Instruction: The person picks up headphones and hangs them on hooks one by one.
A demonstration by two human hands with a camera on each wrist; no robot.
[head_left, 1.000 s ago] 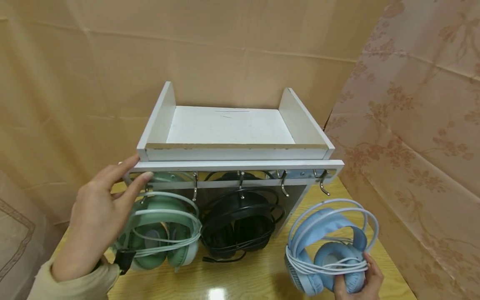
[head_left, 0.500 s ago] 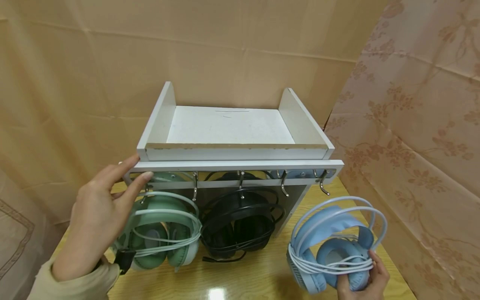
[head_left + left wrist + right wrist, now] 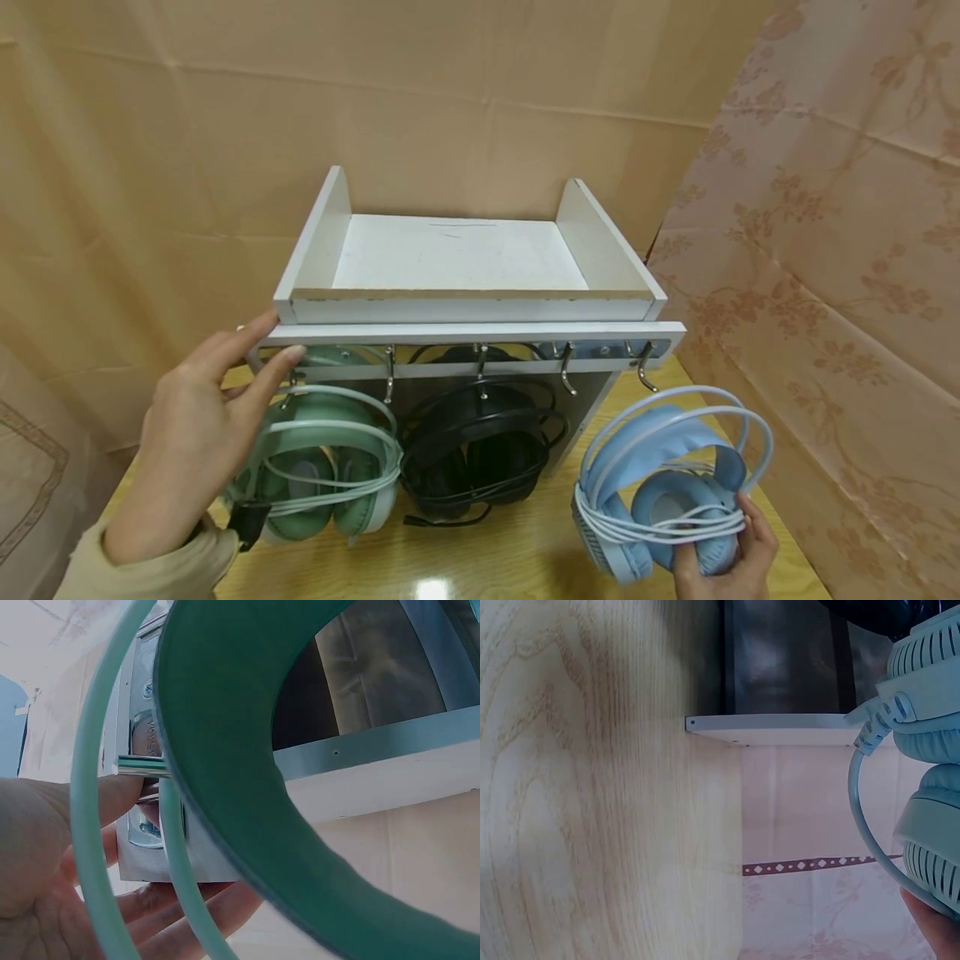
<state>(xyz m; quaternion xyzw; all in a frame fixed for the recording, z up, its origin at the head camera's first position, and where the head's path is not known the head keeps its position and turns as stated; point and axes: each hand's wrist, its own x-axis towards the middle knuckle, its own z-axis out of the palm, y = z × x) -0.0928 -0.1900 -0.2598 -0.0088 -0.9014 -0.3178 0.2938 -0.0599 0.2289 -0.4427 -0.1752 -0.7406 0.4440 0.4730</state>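
My left hand [image 3: 193, 408] grips the left end of a white hook rack [image 3: 472, 333], thumb on the front and fingers behind. Beside it, green headphones [image 3: 326, 417] hang from the leftmost hook; in the left wrist view their headband [image 3: 206, 772] covers much of the rack. Black headphones [image 3: 472, 421] hang in the middle. At the lower right, my right hand [image 3: 735, 558] holds blue headphones [image 3: 645, 450] by one ear cup, headband up and cable wrapped round the cups. They are below the rightmost hook [image 3: 647, 367]. The right wrist view shows the cups [image 3: 934, 817] and part of the cable.
A white open-topped tray [image 3: 457, 254] forms the top of the rack. Another bare hook [image 3: 567, 367] hangs between the black headphones and the rightmost hook. The rack stands on a wood-grain table [image 3: 495, 558], with a beige cloth [image 3: 480, 100] behind and a floral cloth [image 3: 840, 275] at right.
The blue headphones and my right hand have shifted slightly to the right and up. My left hand keeps its grip on the rack; the green and black headphones have not moved.
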